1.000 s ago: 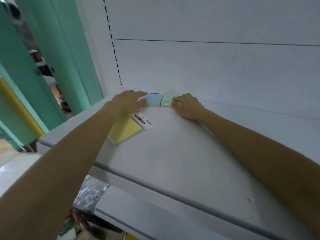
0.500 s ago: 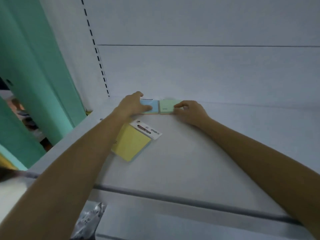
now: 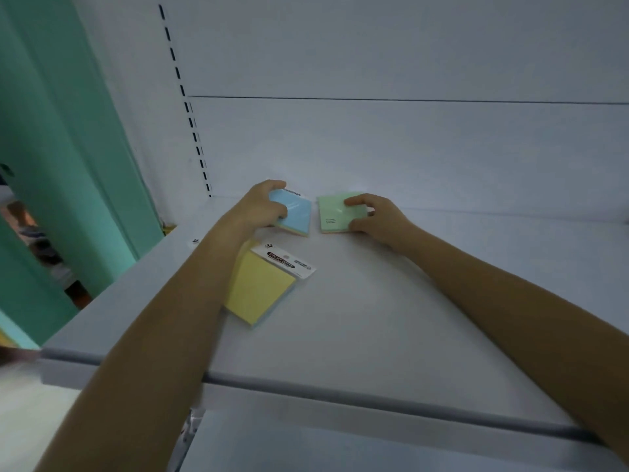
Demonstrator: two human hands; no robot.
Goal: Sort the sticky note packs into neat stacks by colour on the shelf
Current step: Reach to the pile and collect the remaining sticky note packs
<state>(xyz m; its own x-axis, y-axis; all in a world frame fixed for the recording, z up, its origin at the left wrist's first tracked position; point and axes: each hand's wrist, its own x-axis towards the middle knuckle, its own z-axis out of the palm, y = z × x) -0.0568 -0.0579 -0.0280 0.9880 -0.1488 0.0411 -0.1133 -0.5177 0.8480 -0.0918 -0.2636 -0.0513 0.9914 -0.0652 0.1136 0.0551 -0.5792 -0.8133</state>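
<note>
Teal panelling (image 3: 68, 131) is seen at the far left of the frame, beside the white shelf (image 3: 408, 318) that bears all three packs. Left of centre, a yellow pack (image 3: 258, 287) with a printed header card is left lying askew and ungripped, partly under the left forearm. Above it, near the back wall, a blue pack (image 3: 296, 212) is gripped by the left hand (image 3: 260, 209), whose fingers are curled round its left edge; whether it is lifted clear of the shelf cannot be told. Just right of it, across a narrow gap, a green pack (image 3: 335, 214) is pinched at its right edge by the right hand (image 3: 381, 219). The hands are kept apart, one pack in each. The sorting is judged to be at an early stage: each colour is shown by a single pack, no stack is built, and the yellow pack remains to be squared up. No box, tray or bin is seen.
</note>
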